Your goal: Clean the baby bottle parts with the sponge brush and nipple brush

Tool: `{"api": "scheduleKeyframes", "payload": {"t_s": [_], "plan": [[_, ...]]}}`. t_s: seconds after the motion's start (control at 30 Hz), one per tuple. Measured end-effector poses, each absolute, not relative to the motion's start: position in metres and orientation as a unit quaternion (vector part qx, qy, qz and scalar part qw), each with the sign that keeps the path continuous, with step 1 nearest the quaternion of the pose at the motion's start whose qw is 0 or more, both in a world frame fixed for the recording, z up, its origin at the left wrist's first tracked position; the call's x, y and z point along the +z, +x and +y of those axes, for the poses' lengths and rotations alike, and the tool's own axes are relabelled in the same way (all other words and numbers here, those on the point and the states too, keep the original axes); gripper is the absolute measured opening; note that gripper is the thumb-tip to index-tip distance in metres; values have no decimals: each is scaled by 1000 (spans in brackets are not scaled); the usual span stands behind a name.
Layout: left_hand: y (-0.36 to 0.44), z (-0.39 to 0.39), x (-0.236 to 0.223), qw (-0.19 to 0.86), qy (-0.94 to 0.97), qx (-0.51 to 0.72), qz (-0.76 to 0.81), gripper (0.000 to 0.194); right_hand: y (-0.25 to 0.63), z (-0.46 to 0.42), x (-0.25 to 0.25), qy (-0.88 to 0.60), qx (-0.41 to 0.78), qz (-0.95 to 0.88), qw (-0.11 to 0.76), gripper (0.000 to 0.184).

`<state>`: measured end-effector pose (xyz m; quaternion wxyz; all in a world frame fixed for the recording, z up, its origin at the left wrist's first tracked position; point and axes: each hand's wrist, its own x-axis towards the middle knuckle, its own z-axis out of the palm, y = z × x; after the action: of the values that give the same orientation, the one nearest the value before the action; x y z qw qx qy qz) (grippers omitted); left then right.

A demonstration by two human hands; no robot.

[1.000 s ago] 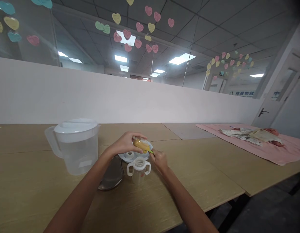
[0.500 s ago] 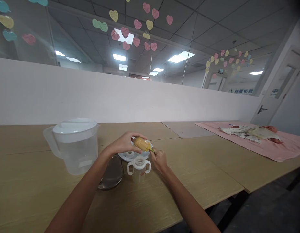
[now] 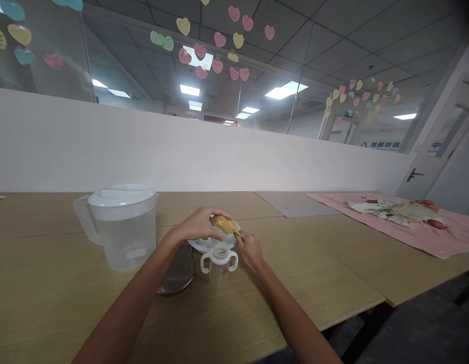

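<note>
My left hand (image 3: 204, 222) curls from above around a glossy, rounded yellow piece (image 3: 220, 223), whose exact kind I cannot make out. My right hand (image 3: 250, 247) is closed on a thin green handle (image 3: 238, 233) that meets the yellow piece's right end. Just below both hands stands an uncapped baby bottle (image 3: 219, 270) with two white side handles, upright and untouched. Partly hidden behind the hands is a white dish (image 3: 229, 243) with a small white ring (image 3: 204, 242) in it. A metal kidney dish (image 3: 177, 273) lies by my left forearm.
A lidded clear plastic pitcher (image 3: 124, 232) stands on the wooden table (image 3: 317, 273) at left. Farther right, a pink cloth (image 3: 416, 242) bears a doll in pale clothes (image 3: 409, 210). A white partition (image 3: 204, 162) rises behind the table.
The view has shifted slightly, so everything sits a little farther right. Both hands keep their hold, and the yellow piece has turned slightly between them.
</note>
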<state>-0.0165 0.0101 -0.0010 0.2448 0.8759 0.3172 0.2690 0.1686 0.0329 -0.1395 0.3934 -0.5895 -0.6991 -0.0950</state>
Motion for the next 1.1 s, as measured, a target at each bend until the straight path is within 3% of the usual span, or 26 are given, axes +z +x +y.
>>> {"api": "scheduleKeyframes", "payload": {"t_s": [0.73,0.93,1.1], "plan": [[-14,7,-2,196,896,280,284,47,172,35,-143,-567,-181,-740,313,33],[-16,5,0,204,906,263,263,47,181,40,-150,-512,-216,-758,342,36],[-17,6,-1,206,909,252,260,49,185,43,-155,-462,-198,-750,430,40]]}}
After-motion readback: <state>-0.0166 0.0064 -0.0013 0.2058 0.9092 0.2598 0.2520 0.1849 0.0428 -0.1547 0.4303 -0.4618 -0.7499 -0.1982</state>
